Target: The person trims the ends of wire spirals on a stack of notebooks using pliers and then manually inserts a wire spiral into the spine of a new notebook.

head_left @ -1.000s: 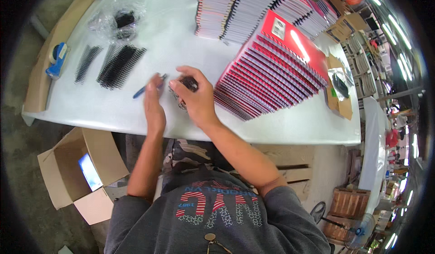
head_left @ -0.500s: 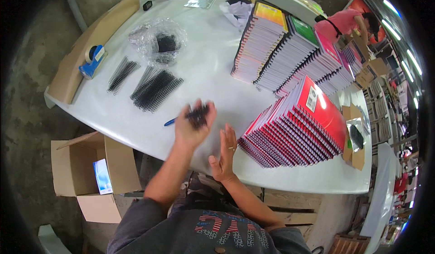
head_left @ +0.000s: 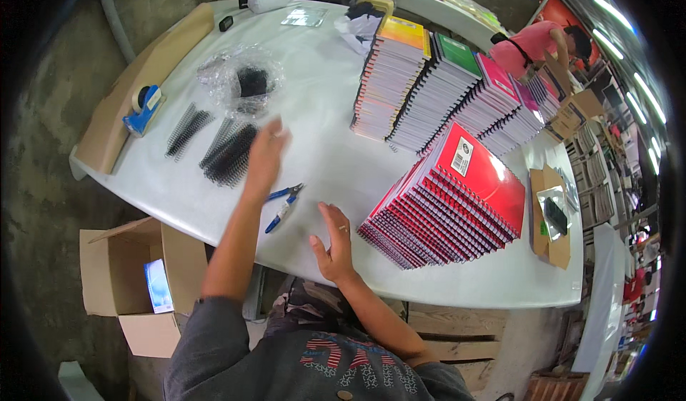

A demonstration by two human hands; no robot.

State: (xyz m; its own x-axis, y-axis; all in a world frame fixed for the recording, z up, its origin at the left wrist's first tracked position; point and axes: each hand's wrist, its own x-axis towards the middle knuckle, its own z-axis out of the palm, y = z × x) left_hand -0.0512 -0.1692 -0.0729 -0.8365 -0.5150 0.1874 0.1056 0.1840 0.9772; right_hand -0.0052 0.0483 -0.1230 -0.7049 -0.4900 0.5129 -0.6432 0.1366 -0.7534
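Nearby, blue-handled pliers (head_left: 284, 206) lie between red notebooks (head_left: 446, 201) and black spirals (head_left: 229, 154).

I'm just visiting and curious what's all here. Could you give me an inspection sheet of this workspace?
Surface: white table, curved front edge.
Job's things: black spiral bindings in bunches; blue-handled pliers lying loose.
Clutter: fanned red notebooks, further notebook stacks, bag of black parts, tape dispenser.
Hands: left hand empty, reaching over the bindings; right hand open, empty, at the table edge.
Cables: nothing seen.
Surroundings: open cardboard box on the floor; another person in pink at the far end.
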